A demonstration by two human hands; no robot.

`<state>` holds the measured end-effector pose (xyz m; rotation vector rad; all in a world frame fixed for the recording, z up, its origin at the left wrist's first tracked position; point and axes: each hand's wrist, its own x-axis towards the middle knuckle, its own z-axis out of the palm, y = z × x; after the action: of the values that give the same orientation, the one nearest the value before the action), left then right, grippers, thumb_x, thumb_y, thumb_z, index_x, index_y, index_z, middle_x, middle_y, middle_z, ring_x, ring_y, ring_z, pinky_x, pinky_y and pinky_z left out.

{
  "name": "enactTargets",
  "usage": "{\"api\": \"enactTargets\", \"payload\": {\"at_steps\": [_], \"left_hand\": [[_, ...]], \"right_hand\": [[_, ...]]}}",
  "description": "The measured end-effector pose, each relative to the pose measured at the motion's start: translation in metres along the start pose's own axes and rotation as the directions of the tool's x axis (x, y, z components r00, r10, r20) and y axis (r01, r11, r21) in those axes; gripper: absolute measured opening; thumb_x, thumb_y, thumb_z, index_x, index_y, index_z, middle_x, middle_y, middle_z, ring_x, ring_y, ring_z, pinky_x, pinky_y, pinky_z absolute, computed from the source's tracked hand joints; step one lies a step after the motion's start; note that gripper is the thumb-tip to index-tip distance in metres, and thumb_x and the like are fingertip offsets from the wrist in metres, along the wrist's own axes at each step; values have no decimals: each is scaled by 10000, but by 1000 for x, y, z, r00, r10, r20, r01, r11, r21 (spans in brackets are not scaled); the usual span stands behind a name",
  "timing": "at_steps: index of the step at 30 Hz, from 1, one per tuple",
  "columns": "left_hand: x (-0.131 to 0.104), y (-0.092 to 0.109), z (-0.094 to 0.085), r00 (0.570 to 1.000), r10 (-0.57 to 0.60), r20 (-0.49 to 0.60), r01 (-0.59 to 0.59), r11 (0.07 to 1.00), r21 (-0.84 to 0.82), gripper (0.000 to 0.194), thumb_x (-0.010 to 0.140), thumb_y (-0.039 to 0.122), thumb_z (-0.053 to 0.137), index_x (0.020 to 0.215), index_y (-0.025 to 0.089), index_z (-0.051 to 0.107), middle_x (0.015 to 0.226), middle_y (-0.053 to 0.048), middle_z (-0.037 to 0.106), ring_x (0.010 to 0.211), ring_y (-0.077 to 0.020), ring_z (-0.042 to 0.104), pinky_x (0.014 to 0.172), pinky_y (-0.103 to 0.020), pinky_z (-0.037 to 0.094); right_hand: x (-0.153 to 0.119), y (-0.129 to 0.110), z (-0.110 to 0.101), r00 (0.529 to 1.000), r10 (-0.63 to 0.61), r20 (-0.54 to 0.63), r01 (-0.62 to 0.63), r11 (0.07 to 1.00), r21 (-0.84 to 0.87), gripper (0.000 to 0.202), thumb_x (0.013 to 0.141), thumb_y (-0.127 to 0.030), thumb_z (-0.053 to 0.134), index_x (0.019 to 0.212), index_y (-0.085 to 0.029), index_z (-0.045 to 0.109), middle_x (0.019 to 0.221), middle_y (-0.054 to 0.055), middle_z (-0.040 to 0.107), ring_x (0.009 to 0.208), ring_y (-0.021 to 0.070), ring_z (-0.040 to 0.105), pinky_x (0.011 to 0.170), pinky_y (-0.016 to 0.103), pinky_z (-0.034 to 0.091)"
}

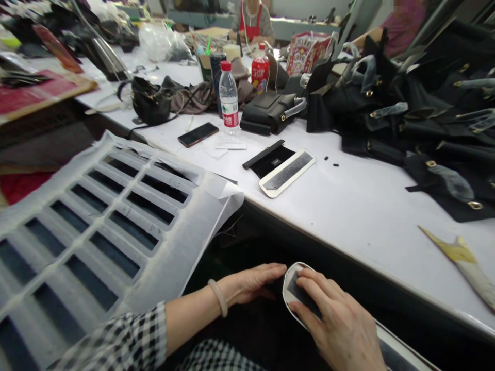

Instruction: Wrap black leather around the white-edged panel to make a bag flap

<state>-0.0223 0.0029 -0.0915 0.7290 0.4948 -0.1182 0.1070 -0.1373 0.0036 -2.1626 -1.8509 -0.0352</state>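
A long, round-ended panel (293,275) with a white edge and a dark grey centre strip lies low in front of me, below the table's front edge. My right hand (340,319) grips it from above, thumb and fingertips on its face, covering its middle. On the panel's left, my left hand (251,283) has its fingers stretched out, their tips at the panel's rounded end; whether they touch it is unclear. A similar white-edged panel (289,173) rests on the table beside a black flap piece (267,155).
A white slotted sheet (87,226) spreads at left. On the white table (348,206) are a phone (198,134), a water bottle (229,98), a black bag (270,112) and a yellowish pointed tool (460,257). Black bag parts (390,118) pile at right. A person (253,23) sits across.
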Motion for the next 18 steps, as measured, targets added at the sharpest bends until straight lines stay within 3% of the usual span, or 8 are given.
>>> {"api": "enactTargets", "payload": {"at_steps": [2,6,18], "left_hand": [[0,2,0,1000,-3,5,3,1000,20,429,862,513,622,1179,228,666,1138,-67,652,1066,-238,561,900,-363,445],[1,8,1,1000,-2,18,1,999,47,382,856,463,643,1162,236,669,1146,-59,652,1059,-231,558,873,-348,440],[-1,18,1,996,-53,73,47,995,90,403,851,443,648,1214,268,641,1212,-70,634,1110,-255,550,841,-372,467]], "right_hand": [[0,-1,0,1000,17,22,-18,1000,14,173,948,-364,547,1110,-303,552,1242,-65,638,955,205,640,692,354,490],[1,-3,0,997,55,60,-56,998,14,340,820,-279,735,1098,-319,544,1256,-99,625,946,195,635,703,350,492],[1,-5,1,997,71,34,-71,997,5,368,777,-269,771,1077,-308,559,1265,-90,628,919,215,630,689,370,490]]}}
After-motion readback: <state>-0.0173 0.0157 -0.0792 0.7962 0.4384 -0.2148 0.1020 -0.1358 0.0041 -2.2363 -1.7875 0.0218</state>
